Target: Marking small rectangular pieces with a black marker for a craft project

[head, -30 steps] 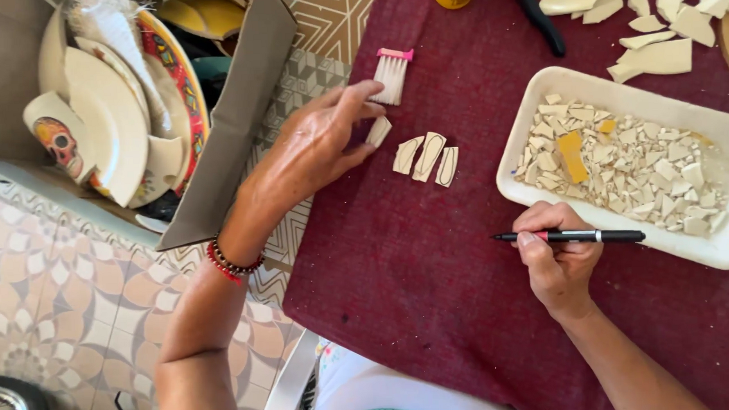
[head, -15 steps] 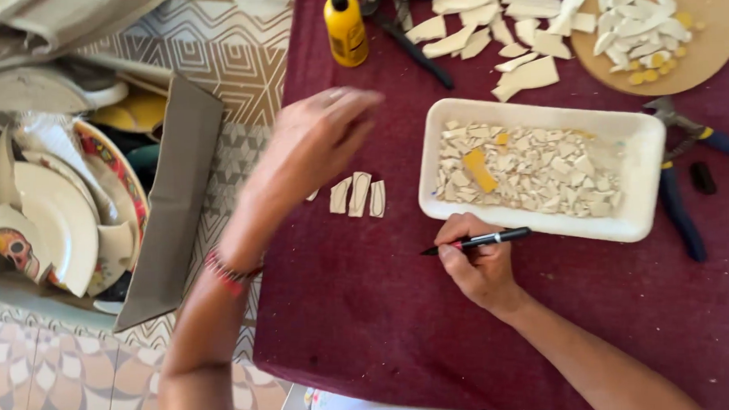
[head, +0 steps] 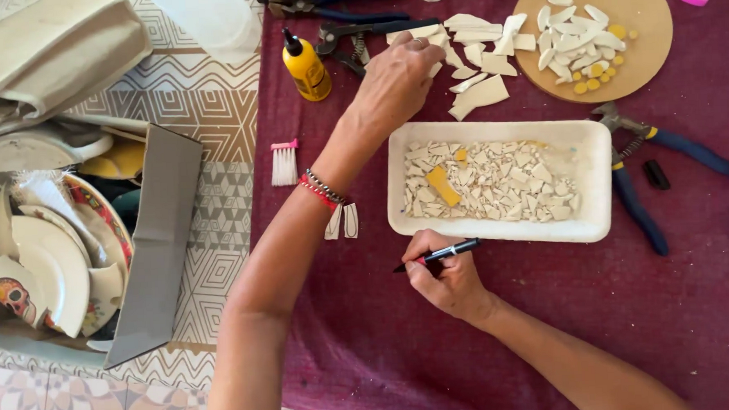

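The left hand (head: pixel 396 76) reaches to the far edge of the maroon cloth (head: pixel 436 349), fingers curled down onto the loose white ceramic shards (head: pixel 478 93) lying between the black cutters (head: pixel 357 35) and the round wooden board (head: pixel 611 38); whether they have closed on a piece I cannot tell. The broken edges look sharp, so a hasty pinch could nick a fingertip, and the forearm crossing low over the two small strips (head: pixel 342 222) could brush them out of line. The right hand (head: pixel 446 279), near the cloth's front edge, is clamped on a black marker (head: pixel 436 254) just beside the white tray (head: pixel 597 178) of small fragments; a bump of the tray's rim might spill chips. The yellow glue bottle (head: pixel 307 68) stands upright near the left hand's wrist and could be toppled.
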